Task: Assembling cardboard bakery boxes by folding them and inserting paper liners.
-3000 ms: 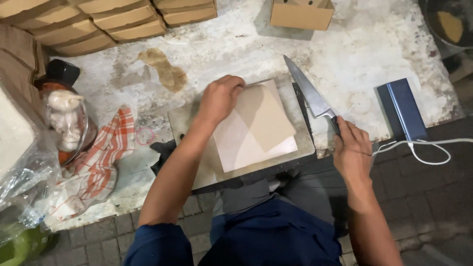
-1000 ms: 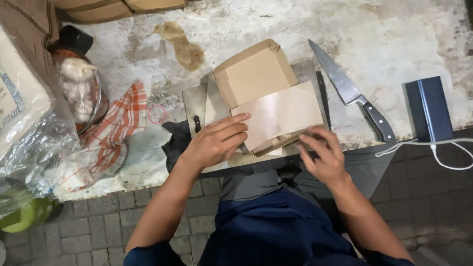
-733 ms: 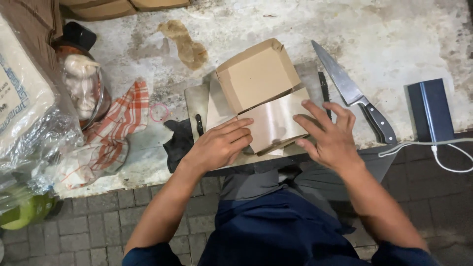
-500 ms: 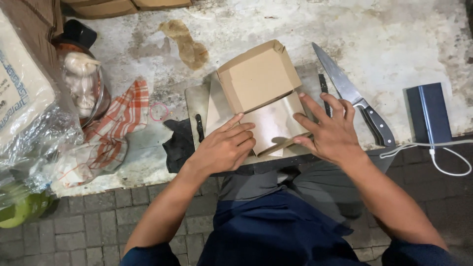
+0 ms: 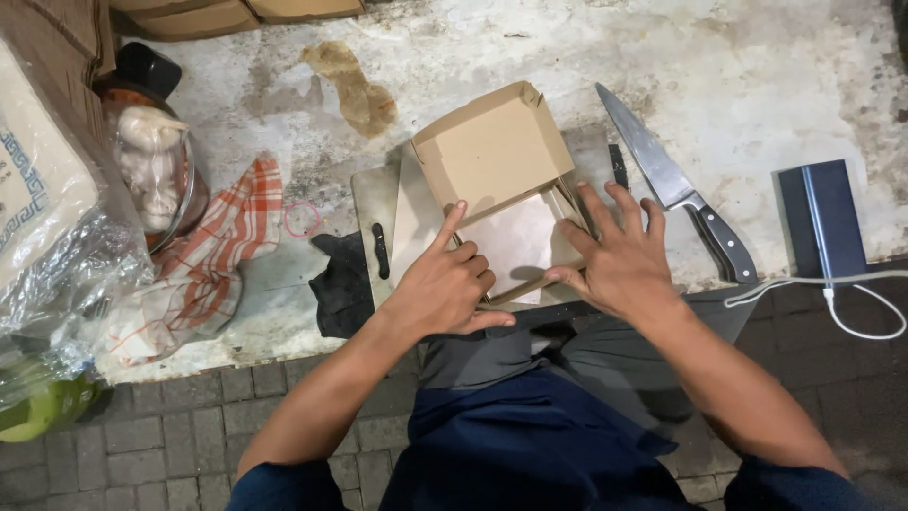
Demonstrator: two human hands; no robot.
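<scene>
- Left hand [image 5: 443,289]: rests on the near-left corner of the cardboard box [image 5: 501,189]; index finger extended toward the lid, other fingers curled together against the box's left wall, pressing rather than enclosing it.
- Right hand [image 5: 619,260]: laid flat on the box's near-right corner, fingers spread apart over the right wall, thumb along the near edge.
- Cardboard box: plain brown card, matt, shallow and roughly square, lying open on the cutting board [image 5: 378,222] at the near edge of the desk [image 5: 757,66]. Its hinged lid stands up on the far side, tilted away and slightly left; the box's diagonal set gives it an axis running from near right to far left. A pale smooth liner shows inside the base.
- Cutting board: light, flat, rounded corner, projecting left of the box; a dark cloth [image 5: 340,284] lies just left of it.
- Knife [image 5: 676,185]: right of the box, steel blade pointing far-left, black riveted handle pointing near-right.
- Power bank [image 5: 823,218]: dark flat rectangle well right of the box, white cable [image 5: 851,303] trailing off it.
- Checked cloth [image 5: 218,255]: red-and-white weave, crumpled, well left of the box.
- Jar [image 5: 151,161]: left of the box and farther back, clear, round, black cap, pale lumps inside.
- Desk: rough, stained pale surface beyond the box.
</scene>
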